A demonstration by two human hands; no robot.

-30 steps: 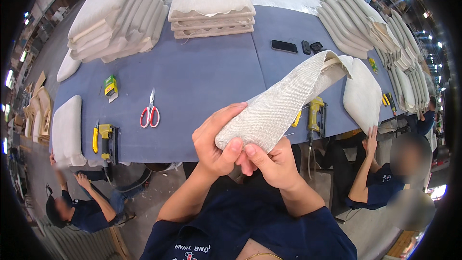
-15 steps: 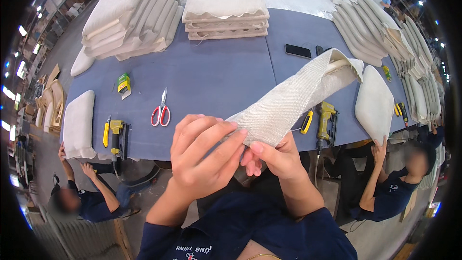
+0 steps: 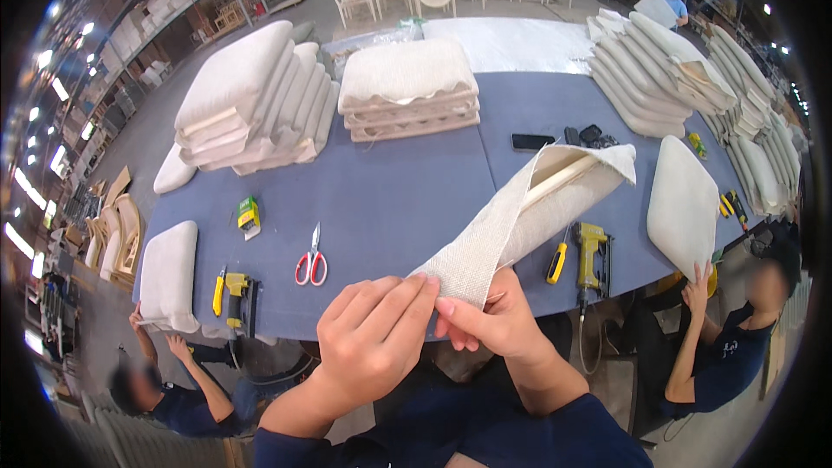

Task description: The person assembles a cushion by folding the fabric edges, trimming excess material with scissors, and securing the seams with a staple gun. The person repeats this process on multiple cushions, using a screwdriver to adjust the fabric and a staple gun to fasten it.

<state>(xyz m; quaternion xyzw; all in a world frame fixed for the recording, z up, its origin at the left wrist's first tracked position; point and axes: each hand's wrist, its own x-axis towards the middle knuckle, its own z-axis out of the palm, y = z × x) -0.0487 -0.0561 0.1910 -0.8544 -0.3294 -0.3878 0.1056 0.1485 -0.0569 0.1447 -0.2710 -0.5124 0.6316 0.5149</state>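
Note:
A seat pad covered in beige woven fabric [image 3: 511,230] is held tilted above the near side of the table. Its loose fabric flap folds over, and a pale board edge shows under it toward the far end. At the near corner, my left hand [image 3: 368,338] presses its fingertips onto the fabric from the left. My right hand [image 3: 496,316] pinches the same corner from the right, thumb on top and fingers curled beneath. Just right of the pad lie a yellow-handled screwdriver [image 3: 557,262] and a yellow staple gun [image 3: 593,260].
On the blue-grey table [image 3: 390,199] lie red-handled scissors [image 3: 312,260], a green-yellow box [image 3: 248,217] and a phone [image 3: 532,142]. Stacked pads [image 3: 409,78] stand at the back. Co-workers at left [image 3: 186,381] and right [image 3: 724,347] each hold a pad.
My view has tipped up, showing more chairs at the back. The pad's folded flap has shifted a little, with more of the board edge exposed. Both hands keep hold of its corner.

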